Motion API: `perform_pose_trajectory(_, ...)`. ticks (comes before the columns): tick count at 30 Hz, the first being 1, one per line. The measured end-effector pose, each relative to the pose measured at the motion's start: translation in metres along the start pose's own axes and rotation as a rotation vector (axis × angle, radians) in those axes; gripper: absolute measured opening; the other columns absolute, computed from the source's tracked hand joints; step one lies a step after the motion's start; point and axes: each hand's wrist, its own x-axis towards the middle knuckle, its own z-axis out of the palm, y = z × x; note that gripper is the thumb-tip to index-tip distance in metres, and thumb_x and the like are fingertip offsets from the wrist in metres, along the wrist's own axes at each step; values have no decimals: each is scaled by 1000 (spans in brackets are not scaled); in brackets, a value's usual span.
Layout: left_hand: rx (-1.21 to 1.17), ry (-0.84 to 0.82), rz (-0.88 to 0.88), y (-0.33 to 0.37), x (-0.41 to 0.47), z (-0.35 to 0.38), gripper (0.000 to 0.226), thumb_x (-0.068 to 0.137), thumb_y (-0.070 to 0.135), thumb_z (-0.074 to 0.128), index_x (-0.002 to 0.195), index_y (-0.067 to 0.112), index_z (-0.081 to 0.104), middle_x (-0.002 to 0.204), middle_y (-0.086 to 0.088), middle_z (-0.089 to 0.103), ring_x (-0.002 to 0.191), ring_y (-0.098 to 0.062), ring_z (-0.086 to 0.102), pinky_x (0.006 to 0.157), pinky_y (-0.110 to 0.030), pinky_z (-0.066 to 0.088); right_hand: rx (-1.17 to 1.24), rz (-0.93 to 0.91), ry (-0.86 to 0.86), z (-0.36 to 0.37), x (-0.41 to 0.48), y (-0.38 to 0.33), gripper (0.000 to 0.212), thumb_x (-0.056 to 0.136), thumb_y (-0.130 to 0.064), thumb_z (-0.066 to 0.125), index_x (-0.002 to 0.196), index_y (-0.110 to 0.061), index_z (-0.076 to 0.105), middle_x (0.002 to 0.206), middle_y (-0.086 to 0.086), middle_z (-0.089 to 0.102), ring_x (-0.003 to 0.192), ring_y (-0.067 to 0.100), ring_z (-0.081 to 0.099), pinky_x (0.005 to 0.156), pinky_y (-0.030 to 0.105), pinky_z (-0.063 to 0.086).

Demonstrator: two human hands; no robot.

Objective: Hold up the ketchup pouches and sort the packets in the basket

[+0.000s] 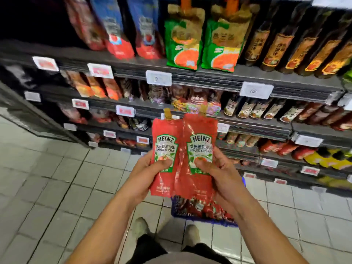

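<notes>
The left hand (146, 175) gripped the left ketchup pouch (165, 157), its thumb pressed on the front label and its fingers curled behind, while the right hand (219, 174) held the right ketchup pouch (199, 155) the same way, thumb on the label and fingers wrapped round the pouch's right edge. The two pouches were flat, soft and glossy red, their film crinkled and catching the light, and they stood upright side by side with their inner edges touching or overlapping; the left one showed a gold spout cap (167, 113) at its top. Each bore a white and green keystone label reading "HEINZ" and "TOMATO KETCHUP" with Chinese characters between the two lines. They were held at chest height in front of the dark metal shelves (209, 77) and above a blue basket (192, 218) on the floor, which held more red packets. The floor (57, 187) was of pale square tiles with dark grout. The shelves carried blurred red and blue pouches, two green and tan spouted pouches (202, 39) and rows of dark brown bottles (285, 48) with orange labels. White price tags (256, 90) lined the shelf edges; one seemed to read "16", the rest were too blurred to read. The person's two grey shoes (141, 228) showed below the basket.
</notes>
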Motion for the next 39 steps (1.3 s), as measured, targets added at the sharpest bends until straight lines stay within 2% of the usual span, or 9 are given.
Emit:
perform_pose_trajectory(2, -25, 73, 53, 5, -17, -26, 32, 78, 18, 73, 109, 22, 73, 111, -15, 74, 92, -28, 73, 72, -34, 59, -27, 59, -44, 26, 8, 12, 30, 81, -13, 70, 107, -25, 75, 113, 13, 74, 94, 28, 73, 78, 47, 60)
perform_pose_trajectory(5, -78, 161, 124, 14, -44, -69, 33, 77, 30, 76, 110, 25, 73, 114, -14, 73, 97, -28, 73, 80, -39, 59, -67, 123, -113, 70, 20, 31, 30, 93, -12, 60, 120, -18, 69, 120, 15, 71, 108, 34, 69, 92, 54, 55)
perform_pose_trajectory(8, -105, 249, 171, 26, -74, -115, 33, 75, 36, 77, 107, 29, 74, 114, -12, 74, 97, -28, 73, 81, -39, 59, -133, 106, -261, 121, 28, 54, 34, 89, -15, 62, 123, -13, 65, 123, 22, 68, 107, 40, 67, 90, 59, 54)
perform_pose_trajectory(12, -106, 403, 215, 44, -115, -178, 30, 80, 32, 77, 109, 22, 73, 108, -13, 75, 93, -29, 74, 73, -35, 60, -259, 94, -392, 192, 34, 86, 30, 89, -23, 63, 118, -19, 68, 116, 21, 70, 92, 34, 72, 68, 42, 60)
perform_pose_trajectory(17, -81, 539, 291, 72, -162, -245, 32, 79, 37, 72, 108, 24, 73, 105, -7, 77, 92, -27, 75, 72, -34, 60, -278, 83, -453, 278, 40, 125, 28, 87, -26, 66, 114, -23, 72, 115, 16, 73, 100, 33, 72, 75, 40, 59)
perform_pose_trajectory(22, -89, 594, 320, 93, -198, -296, 20, 78, 43, 73, 96, 35, 75, 105, -6, 77, 93, -27, 75, 73, -35, 61, -294, 74, -595, 345, 41, 152, 29, 81, -14, 71, 109, -19, 72, 114, 19, 72, 98, 35, 72, 76, 42, 60)
perform_pose_trajectory(25, -116, 650, 368, 103, -211, -317, 16, 73, 41, 75, 89, 39, 76, 99, -3, 78, 88, -23, 76, 66, -28, 59, -355, 75, -645, 372, 43, 159, 35, 76, -15, 75, 110, -21, 71, 115, 17, 72, 99, 34, 72, 74, 40, 59)
perform_pose_trajectory(32, -117, 710, 434, 118, -213, -352, 27, 84, 18, 74, 110, 18, 68, 103, -6, 77, 90, -24, 75, 69, -30, 61, -395, 71, -713, 410, 71, 172, 38, 78, -23, 76, 115, -24, 70, 116, 13, 73, 101, 33, 72, 76, 40, 59)
perform_pose_trajectory(39, -106, 697, 458, 150, -172, -385, 29, 76, 31, 79, 104, 27, 73, 106, -5, 76, 95, -26, 74, 72, -31, 60, -368, 65, -709, 438, 123, 166, 29, 84, -11, 69, 112, -21, 71, 116, 16, 72, 103, 36, 71, 79, 42, 59)
